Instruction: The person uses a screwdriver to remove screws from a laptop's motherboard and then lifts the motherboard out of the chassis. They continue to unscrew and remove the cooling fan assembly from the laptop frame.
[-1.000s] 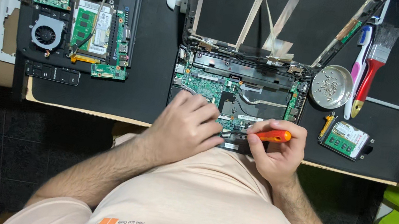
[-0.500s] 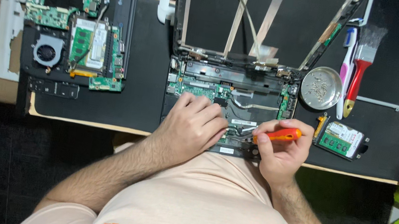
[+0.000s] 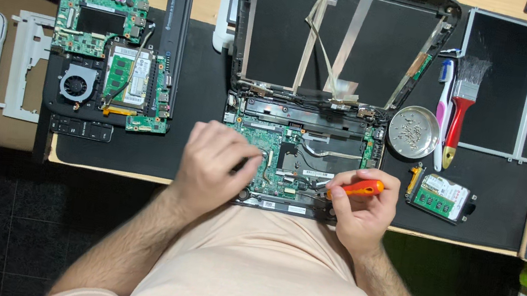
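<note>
- We have an opened small black laptop (image 3: pixel 331 74) lying at the middle of the tabletop's (image 3: pixel 135 156) near edge, lid folded back, screen panel out, and its green circuit board (image 3: pixel 270 152) bare in the base.
- Our right hand (image 3: pixel 359 209) is closed around an orange-handled screwdriver (image 3: pixel 359 188), tip pointed left at the board's near right part; the handle looks grippy and light, best pinched near the shaft for control.
- Our left hand (image 3: pixel 215 161) rests curled on the board's left part, fingers bent; we cannot tell whether it pinches anything.
- We judge the board thin, stiff and fragile: hold it by its edges, clear of the copper heat pipe (image 3: pixel 326 154) and the loose flat ribbon cables (image 3: pixel 326 38).
- The laptop base seems light and could slide, so the resting hand steadies it.
- At the right sit a round metal dish of screws (image 3: pixel 413 131), a red-handled brush (image 3: pixel 460 109) and a small green drive board (image 3: pixel 440 196).
</note>
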